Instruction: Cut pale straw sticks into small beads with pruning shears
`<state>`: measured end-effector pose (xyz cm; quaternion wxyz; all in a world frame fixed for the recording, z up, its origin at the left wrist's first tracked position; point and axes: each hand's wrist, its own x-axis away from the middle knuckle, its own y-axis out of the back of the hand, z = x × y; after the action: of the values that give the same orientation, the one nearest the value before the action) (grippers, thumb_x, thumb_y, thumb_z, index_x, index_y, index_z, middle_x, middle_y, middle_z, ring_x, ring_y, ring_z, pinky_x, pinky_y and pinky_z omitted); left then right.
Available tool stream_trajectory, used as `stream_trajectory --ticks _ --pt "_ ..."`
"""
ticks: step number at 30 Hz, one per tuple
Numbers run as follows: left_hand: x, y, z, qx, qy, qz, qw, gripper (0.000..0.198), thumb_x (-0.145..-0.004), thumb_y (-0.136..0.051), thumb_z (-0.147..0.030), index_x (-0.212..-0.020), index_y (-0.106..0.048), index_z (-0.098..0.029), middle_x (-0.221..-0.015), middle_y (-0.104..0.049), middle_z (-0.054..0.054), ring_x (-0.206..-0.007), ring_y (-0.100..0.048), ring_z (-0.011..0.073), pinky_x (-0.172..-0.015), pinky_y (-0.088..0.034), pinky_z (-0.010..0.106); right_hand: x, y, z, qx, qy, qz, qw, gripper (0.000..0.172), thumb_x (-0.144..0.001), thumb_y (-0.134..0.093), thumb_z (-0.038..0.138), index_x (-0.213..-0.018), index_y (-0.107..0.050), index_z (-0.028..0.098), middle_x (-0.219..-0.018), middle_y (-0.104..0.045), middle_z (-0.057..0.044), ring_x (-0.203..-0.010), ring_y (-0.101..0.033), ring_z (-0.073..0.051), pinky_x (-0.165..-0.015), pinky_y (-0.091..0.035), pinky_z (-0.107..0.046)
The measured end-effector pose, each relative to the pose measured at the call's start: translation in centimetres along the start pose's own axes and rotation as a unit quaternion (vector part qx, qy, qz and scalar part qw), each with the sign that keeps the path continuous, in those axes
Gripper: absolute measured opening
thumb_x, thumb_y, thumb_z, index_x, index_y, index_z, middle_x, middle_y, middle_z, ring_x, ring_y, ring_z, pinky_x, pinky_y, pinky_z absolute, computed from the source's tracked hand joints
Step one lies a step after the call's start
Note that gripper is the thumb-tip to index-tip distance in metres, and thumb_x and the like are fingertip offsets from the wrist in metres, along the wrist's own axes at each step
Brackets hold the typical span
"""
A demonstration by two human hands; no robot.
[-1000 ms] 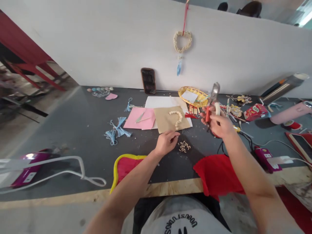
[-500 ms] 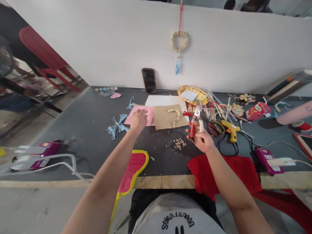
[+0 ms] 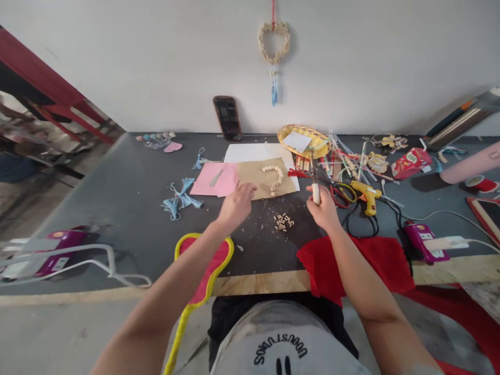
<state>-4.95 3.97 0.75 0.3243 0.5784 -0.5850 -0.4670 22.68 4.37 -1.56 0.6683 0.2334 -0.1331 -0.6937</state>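
My right hand (image 3: pixel 325 209) is closed around the handles of a pair of pruning shears (image 3: pixel 315 188). One white handle shows, and the blades point up and away from me, in front of the red tassel and the basket. My left hand (image 3: pixel 236 205) hovers at the near edge of the brown sheet (image 3: pixel 250 172), its fingers loosely bent and apart with nothing visible in them. On that sheet lies a curved row of small cream pieces (image 3: pixel 278 179). A pale green strip (image 3: pixel 215 178) rests on the pink sheet (image 3: pixel 199 179). A small pile of short beige pieces (image 3: pixel 284 222) lies between my hands.
Blue tassels (image 3: pixel 182 198) lie at left. A yellow basket (image 3: pixel 320 146), a yellow glue gun (image 3: pixel 366 197) with cords and a red cloth (image 3: pixel 355 263) are at right. A phone (image 3: pixel 227 119) leans on the wall below a hanging heart (image 3: pixel 274 42). A pink, yellow-edged shape (image 3: pixel 209 276) overhangs the front edge.
My left hand has moved right and nearer, off the pink sheet, and the pale strip there now shows. The shears in my right hand have turned more edge-on. The view has tilted down.
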Motion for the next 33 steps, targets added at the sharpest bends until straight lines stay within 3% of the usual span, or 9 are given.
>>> stream_trajectory --ticks 4,8,12,14,17,21,23,26,33 --pt "2.1 -3.1 -2.5 0.079 -0.101 0.042 0.991 0.03 -0.085 -0.04 -0.007 -0.104 -0.06 -0.02 -0.102 -0.068 0.007 -0.087 -0.065 0.019 -0.076 -0.051 0.029 -0.6 0.4 -1.2 0.201 0.04 -0.033 0.978 0.031 -0.08 -0.054 0.025 -0.109 -0.061 0.02 -0.129 -0.053 -0.015 -0.118 -0.052 -0.03 -0.098 -0.046 -0.044" --pt "2.4 -4.2 -3.5 0.134 -0.096 0.019 0.986 0.023 -0.087 -0.042 -0.012 -0.098 -0.061 -0.019 -0.098 -0.068 0.007 -0.091 -0.064 0.0193 -0.079 -0.05 0.03 -0.5 0.1 -1.9 0.285 0.056 -0.019 0.957 0.029 -0.082 -0.056 0.025 -0.109 -0.062 0.02 -0.125 -0.055 -0.014 -0.114 -0.052 -0.032 -0.095 -0.046 -0.046" --pt "1.9 -4.0 -4.0 0.253 -0.041 0.015 0.967 0.016 -0.089 -0.048 -0.024 -0.092 -0.063 -0.019 -0.086 -0.067 0.004 -0.076 -0.061 0.0158 -0.071 -0.048 0.027 -0.3 -0.2 -1.9 0.328 0.061 0.009 0.943 0.029 -0.083 -0.059 0.028 -0.111 -0.062 0.019 -0.124 -0.055 -0.015 -0.11 -0.052 -0.032 -0.095 -0.044 -0.046" --pt "1.6 -4.0 -4.0 0.357 0.005 0.024 0.934 0.018 -0.089 -0.05 -0.03 -0.093 -0.063 -0.018 -0.075 -0.062 0.001 -0.063 -0.054 0.0119 -0.059 -0.044 0.024 -0.2 -0.3 -1.7 0.339 0.064 0.018 0.938 0.031 -0.084 -0.059 0.028 -0.112 -0.062 0.017 -0.125 -0.056 -0.016 -0.11 -0.051 -0.032 -0.095 -0.043 -0.046" --pt "1.3 -4.4 -3.6 0.53 0.058 0.06 0.844 0.023 -0.086 -0.056 -0.038 -0.094 -0.061 -0.017 -0.066 -0.051 -0.003 -0.049 -0.04 0.0064 -0.046 -0.033 0.02 0.0 -0.1 -1.1 0.357 0.071 0.017 0.931 0.03 -0.085 -0.06 0.03 -0.112 -0.062 0.019 -0.125 -0.057 -0.014 -0.108 -0.051 -0.032 -0.091 -0.043 -0.045" --pt "1.2 -4.8 -3.3 0.662 0.09 0.087 0.739 0.031 -0.079 -0.068 -0.042 -0.093 -0.059 -0.015 -0.068 -0.051 -0.003 -0.046 -0.034 0.0023 -0.044 -0.029 0.017 0.6 -0.4 0.1 0.362 0.136 -0.044 0.921 0.024 -0.087 -0.06 0.031 -0.108 -0.065 0.023 -0.126 -0.059 -0.009 -0.112 -0.046 -0.033 -0.089 -0.041 -0.046" --pt "1.3 -4.6 -3.4 0.684 0.097 0.102 0.716 0.033 -0.078 -0.07 -0.041 -0.093 -0.059 -0.015 -0.069 -0.052 -0.003 -0.045 -0.034 0.0016 -0.044 -0.029 0.017 0.9 -1.2 0.6 0.319 0.204 -0.018 0.925 0.019 -0.09 -0.056 0.028 -0.104 -0.068 0.023 -0.114 -0.064 -0.008 -0.107 -0.048 -0.028 -0.092 -0.041 -0.042" --pt "1.5 -4.3 -3.5 0.695 0.107 0.13 0.699 0.033 -0.079 -0.07 -0.042 -0.095 -0.058 -0.016 -0.066 -0.054 -0.003 -0.043 -0.035 0.0014 -0.042 -0.026 0.016 1.2 -2.8 0.9 0.243 0.258 0.076 0.932 0.016 -0.092 -0.055 0.026 -0.095 -0.071 0.023 -0.095 -0.067 -0.005 -0.096 -0.052 -0.022 -0.089 -0.043 -0.037" --pt "1.9 -3.9 -3.4 0.713 0.119 0.156 0.673 0.034 -0.078 -0.073 -0.038 -0.098 -0.059 -0.015 -0.068 -0.056 -0.003 -0.043 -0.036 0.0008 -0.042 -0.026 0.016 1.1 -4.1 0.2 0.223 0.213 0.129 0.942 0.008 -0.086 -0.065 0.026 -0.088 -0.071 0.021 -0.089 -0.068 -0.003 -0.089 -0.054 -0.021 -0.085 -0.044 -0.036"
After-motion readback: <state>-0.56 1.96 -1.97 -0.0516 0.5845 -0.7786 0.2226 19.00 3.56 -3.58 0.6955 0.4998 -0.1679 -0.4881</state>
